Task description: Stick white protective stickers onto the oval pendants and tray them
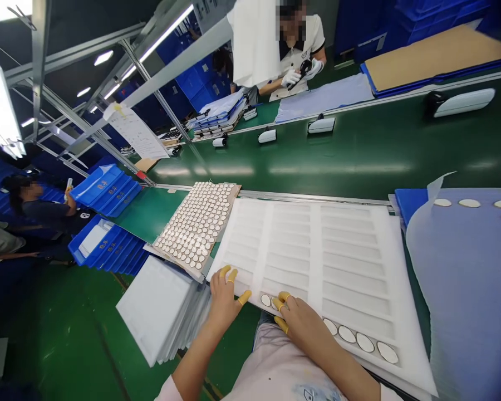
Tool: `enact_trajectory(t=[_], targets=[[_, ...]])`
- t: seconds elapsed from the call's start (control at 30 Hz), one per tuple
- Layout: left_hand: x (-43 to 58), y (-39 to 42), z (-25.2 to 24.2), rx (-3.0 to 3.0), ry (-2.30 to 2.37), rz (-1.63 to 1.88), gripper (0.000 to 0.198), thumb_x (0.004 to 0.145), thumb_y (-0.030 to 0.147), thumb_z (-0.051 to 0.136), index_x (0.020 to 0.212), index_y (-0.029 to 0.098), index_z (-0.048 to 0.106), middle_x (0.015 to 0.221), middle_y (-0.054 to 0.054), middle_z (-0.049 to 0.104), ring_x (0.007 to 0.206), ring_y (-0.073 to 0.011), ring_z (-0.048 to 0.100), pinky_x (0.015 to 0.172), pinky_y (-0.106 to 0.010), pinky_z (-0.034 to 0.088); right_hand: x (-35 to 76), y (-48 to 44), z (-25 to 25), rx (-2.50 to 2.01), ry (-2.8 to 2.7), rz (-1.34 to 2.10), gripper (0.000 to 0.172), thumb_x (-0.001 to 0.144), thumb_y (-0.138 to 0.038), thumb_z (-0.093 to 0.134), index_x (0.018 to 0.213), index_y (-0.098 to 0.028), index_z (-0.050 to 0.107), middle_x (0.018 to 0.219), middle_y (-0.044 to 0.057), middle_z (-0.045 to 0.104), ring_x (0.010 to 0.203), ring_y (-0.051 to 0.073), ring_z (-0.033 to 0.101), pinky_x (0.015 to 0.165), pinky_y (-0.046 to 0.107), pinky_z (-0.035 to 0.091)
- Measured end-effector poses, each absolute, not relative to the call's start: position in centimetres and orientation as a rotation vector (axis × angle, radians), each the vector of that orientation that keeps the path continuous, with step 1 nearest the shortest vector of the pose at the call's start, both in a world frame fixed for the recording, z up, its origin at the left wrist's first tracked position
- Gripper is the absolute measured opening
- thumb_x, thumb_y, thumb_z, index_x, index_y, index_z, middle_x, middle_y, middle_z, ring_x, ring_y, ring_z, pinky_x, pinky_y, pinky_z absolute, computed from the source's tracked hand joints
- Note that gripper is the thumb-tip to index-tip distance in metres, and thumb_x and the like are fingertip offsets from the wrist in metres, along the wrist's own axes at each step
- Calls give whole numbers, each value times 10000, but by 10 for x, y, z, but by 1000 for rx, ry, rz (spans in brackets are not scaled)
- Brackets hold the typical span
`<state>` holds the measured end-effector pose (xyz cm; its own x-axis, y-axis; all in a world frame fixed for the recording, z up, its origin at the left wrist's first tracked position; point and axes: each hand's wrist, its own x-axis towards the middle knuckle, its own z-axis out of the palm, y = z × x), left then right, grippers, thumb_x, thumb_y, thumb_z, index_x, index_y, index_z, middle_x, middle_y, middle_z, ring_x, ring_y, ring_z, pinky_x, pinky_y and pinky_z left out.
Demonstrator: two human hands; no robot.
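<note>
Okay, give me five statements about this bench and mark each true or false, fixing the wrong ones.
1. The right hand is at the white tray's nearest row. True.
2. The left hand wears blue finger covers. False: the left hand wears yellow finger covers.
3. A board crowded with round pieces lies left of the tray. True.
4. The tray's nearest row holds no round pieces. False: several lie there.
5. A co-worker across the green belt wears white gloves. True.

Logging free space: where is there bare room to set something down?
Bare: green belt between rounded white devices and the white foam tray; green tabletop left of the brown board. Crowded: that board, packed with white discs, and the tray's near edge, with left hand, right hand and more discs.
</note>
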<state>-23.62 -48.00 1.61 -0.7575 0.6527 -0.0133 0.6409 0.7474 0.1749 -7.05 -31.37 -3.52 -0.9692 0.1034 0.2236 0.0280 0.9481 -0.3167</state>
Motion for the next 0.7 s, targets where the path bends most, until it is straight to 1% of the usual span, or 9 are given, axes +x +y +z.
enact_trajectory(t=[0.07,0.13,0.2,0.27,0.33,0.4,0.5,0.57,0.7], targets=[[-254,-492,5,894,2983,267,581,931,387,556,1431,116,437,1531,-216,395,1443,-381,320,1195,-582,226,-71,-315,-37,-124,-2849,423,86,832,-127,707,817,-190,649,940,93,675,699,232,661,646,371,552],[-275,-498,-4,710,3023,295,551,980,339,436,1460,75,378,1558,-239,357,1479,-354,285,1200,-541,236,-72,-316,-38,-140,-2830,389,91,843,-120,682,802,-192,643,917,89,671,682,229,654,635,373,555],[-295,-499,-9,624,2992,326,523,998,294,355,1453,37,368,1530,-251,404,1467,-305,340,1185,-458,296,-73,-316,-38,-144,-2805,356,87,835,-121,681,803,-194,646,914,89,674,664,225,643,610,369,549],[-311,-498,-10,618,2943,354,498,998,276,336,1414,14,415,1450,-243,509,1409,-260,445,1144,-366,361,-71,-315,-41,-132,-2772,325,107,819,-108,683,788,-201,640,942,90,683,672,217,641,608,358,542],[-321,-497,-11,610,2900,378,484,994,281,346,1378,12,465,1388,-222,579,1358,-230,511,1108,-305,394,-65,-313,-48,-115,-2729,292,139,801,-80,680,834,-210,647,1030,90,696,746,222,658,671,359,547],[-327,-496,-13,591,2877,395,484,988,288,358,1364,12,489,1379,-210,599,1344,-220,530,1101,-281,395,-57,-310,-59,-113,-2673,250,214,785,-73,691,932,-226,660,1121,89,702,861,251,666,797,406,538],[-331,-493,-19,558,2872,415,499,976,301,369,1367,19,498,1402,-199,593,1348,-218,530,1102,-270,391,-50,-303,-76,-168,-2586,196,251,758,-193,781,979,-225,668,1136,116,720,950,316,650,929,526,458],[-333,-489,-23,553,2883,422,507,971,305,358,1371,27,501,1423,-192,582,1358,-218,523,1107,-269,389,-50,-296,-81,-206,-2562,176,370,728,-295,842,1044,-208,672,1155,137,720,980,333,639,967,546,409],[-340,-465,-25,621,2925,416,511,963,268,298,1364,37,513,1452,-177,562,1387,-215,499,1141,-279,368,-61,-275,-73,-218,-2624,148,719,696,-407,885,1309,-180,586,1197,129,704,1060,321,624,1031,507,358]])
